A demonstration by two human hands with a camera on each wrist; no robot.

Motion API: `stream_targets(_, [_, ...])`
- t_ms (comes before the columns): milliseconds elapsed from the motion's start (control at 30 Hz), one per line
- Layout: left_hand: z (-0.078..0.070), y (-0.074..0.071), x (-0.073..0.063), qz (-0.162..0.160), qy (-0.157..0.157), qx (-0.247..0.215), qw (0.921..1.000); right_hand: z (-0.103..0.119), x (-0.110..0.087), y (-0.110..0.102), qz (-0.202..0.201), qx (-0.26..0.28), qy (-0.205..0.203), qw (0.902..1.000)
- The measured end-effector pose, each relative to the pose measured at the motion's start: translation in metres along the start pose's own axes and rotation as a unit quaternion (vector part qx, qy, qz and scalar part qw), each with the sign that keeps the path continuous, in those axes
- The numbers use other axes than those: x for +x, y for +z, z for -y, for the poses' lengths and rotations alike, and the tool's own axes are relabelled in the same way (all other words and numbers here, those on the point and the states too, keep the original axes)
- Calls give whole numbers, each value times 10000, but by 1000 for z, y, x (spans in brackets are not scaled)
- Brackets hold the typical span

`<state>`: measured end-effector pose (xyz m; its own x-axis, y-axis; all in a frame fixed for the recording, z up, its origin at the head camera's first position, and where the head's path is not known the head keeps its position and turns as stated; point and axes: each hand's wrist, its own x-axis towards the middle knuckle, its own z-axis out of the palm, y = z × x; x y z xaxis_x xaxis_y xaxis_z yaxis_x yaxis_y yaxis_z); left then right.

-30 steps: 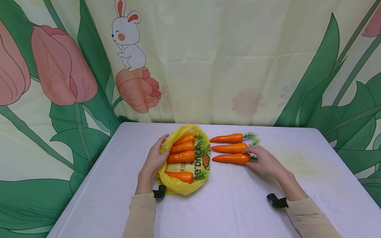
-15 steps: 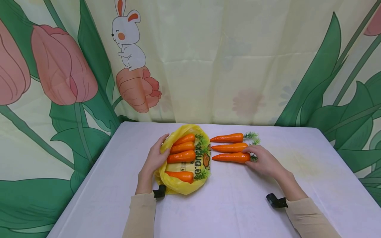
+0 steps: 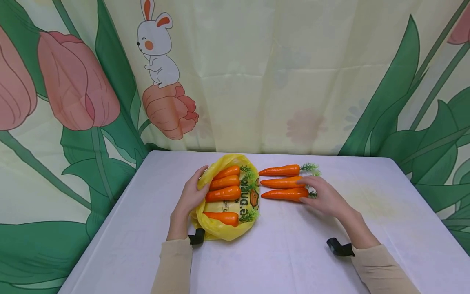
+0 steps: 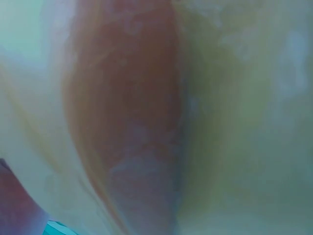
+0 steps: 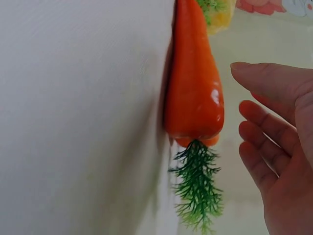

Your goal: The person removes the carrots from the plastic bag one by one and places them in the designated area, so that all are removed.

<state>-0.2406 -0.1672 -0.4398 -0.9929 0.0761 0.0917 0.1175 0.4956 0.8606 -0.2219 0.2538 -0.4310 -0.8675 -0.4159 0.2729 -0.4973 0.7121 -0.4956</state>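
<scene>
A yellow plastic bag [image 3: 230, 233] with dark print lies spread on the table, with several orange carrots [image 3: 224, 194] in it, green tops facing right. My left hand [image 3: 191, 194] holds the bag's gathered left edge between thumb and fingers. The left wrist view is filled by the blurred, see-through bag [image 4: 244, 117], a carrot [image 4: 127, 98] showing through. Three more carrots lie in a row right of the bag. Over the thick ends of the nearer two hovers my right hand [image 3: 324, 198], thumb and fingers apart. The right wrist view shows a gap between it and the nearest carrot [image 5: 195, 93].
A white cloth covers the table [image 3: 286, 257]. Behind it hangs a curtain [image 3: 293, 81] printed with tulips, leaves and a rabbit. The farthest loose carrot [image 3: 280, 170] lies near the table's back edge. A black camera mount [image 3: 340, 248] sits at the right wrist.
My right hand has shifted slightly left and its fingers have spread over the carrots' thick ends. The left hand, the bag and the carrots stay where they were.
</scene>
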Motion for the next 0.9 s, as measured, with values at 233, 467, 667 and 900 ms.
stream_targets(233, [1, 0, -1, -9, 51, -20, 10000, 14, 7, 3, -22, 125, 76, 9999])
stream_targets(467, [1, 0, 0, -6, 38, -29, 10000, 32, 19, 16, 126, 526, 108, 9985])
stream_targets(667, [1, 0, 0, -1, 56, -22, 10000, 50, 28, 25, 142, 544, -84, 9984])
stream_targets(900, [0, 0, 0, -8, 98, -47, 9999, 68, 37, 39, 127, 757, -310, 9966])
